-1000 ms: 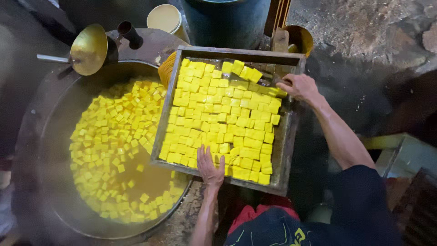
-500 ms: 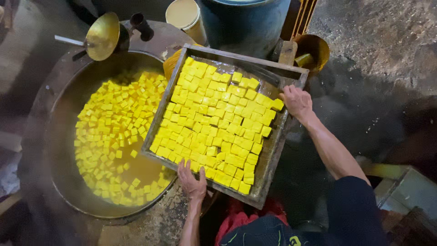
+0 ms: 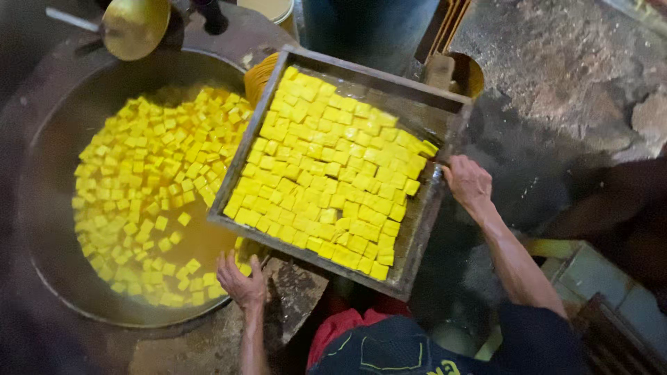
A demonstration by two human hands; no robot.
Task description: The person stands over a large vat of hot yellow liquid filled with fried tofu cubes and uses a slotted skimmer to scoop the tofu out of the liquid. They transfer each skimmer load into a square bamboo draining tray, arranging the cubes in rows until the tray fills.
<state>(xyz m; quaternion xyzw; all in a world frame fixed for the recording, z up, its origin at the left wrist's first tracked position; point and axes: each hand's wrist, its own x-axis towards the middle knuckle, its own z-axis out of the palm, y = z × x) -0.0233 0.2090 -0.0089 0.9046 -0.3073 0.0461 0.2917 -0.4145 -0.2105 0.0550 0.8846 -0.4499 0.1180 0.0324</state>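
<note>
left hand (image 3: 240, 281) grips the near-left corner of the wooden tray (image 3: 417, 229) from below, fingers curled under the edge, thumb out. right hand (image 3: 467, 182) is clamped on the tray's right rim, fingers wrapped over it. yellow cubes (image 3: 326, 173) fill the tray from the left hand up to the far rail; bare wet boards just inside the right hand. the tray's left edge overhangs the big dark wok (image 3: 48, 167) left of the left hand, where more cubes float in yellow liquid. brass ladle (image 3: 135, 26) rests on the wok's far rim. open dark floor beyond the right hand; the tray's underside support is hidden, probably the hands alone.
</note>
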